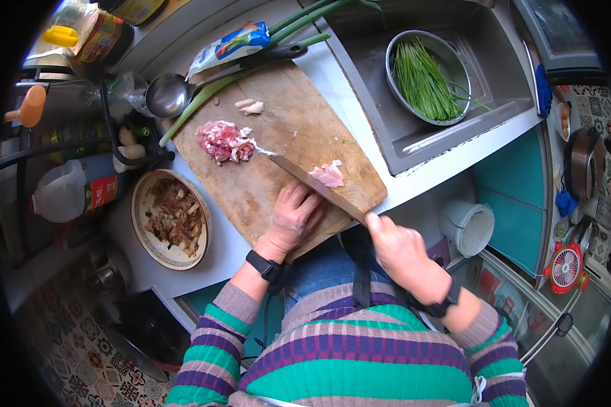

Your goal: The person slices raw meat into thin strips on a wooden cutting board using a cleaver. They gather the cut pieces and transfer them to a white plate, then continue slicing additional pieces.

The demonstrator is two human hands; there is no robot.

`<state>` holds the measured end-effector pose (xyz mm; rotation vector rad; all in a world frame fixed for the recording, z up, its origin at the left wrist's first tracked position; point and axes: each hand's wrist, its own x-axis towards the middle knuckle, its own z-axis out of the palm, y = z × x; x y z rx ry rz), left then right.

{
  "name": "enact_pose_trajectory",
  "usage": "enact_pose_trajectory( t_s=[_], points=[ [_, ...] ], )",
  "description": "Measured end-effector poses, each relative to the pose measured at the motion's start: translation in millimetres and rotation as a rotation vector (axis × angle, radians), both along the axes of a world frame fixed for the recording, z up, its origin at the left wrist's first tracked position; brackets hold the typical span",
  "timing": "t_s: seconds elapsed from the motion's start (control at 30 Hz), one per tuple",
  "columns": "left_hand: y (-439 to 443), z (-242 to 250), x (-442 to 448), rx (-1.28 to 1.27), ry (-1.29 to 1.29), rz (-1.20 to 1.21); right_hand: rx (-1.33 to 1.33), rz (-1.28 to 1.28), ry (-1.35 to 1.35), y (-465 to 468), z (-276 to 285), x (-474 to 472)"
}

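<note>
My right hand grips the handle of a long kitchen knife, its blade slanting across a wooden cutting board. Beside the blade, my left hand rests on the board with bent fingers; whether anything is under them is hidden. A slice of raw pink meat lies just past the blade. Near the knife tip, where a whitish scrap clings, sits a heap of chopped raw meat. Pale pieces resembling garlic cloves lie farther back.
Left of the board stands a patterned bowl of brown chopped food. A metal ladle, green onions and a blue-and-white packet line its far edge. The sink holds a metal bowl of green chives.
</note>
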<state>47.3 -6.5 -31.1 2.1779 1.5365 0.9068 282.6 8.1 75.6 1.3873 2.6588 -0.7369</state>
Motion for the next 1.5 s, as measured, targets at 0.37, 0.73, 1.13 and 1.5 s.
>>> enact_pose_trajectory(
  t_s=[0.37, 0.73, 1.13, 1.5],
  points=[
    [-17.2, 7.2, -5.1, 0.073, 0.013, 0.118, -0.037, -0.126, 0.271, 16.0, -1.0, 24.5],
    [-6.1, 0.7, 17.9, 0.075, -0.044, 0.169, 0.022, -0.075, 0.174, 0.6, -1.8, 31.0],
    [1.7, -4.6, 17.1, 0.14, -0.083, 0.131, -0.094, -0.122, 0.205, 7.6, -2.4, 34.8],
    [4.8, -5.2, 17.5, 0.166, -0.05, 0.126, -0.061, -0.14, 0.206, 5.6, 13.4, 35.3]
  ],
)
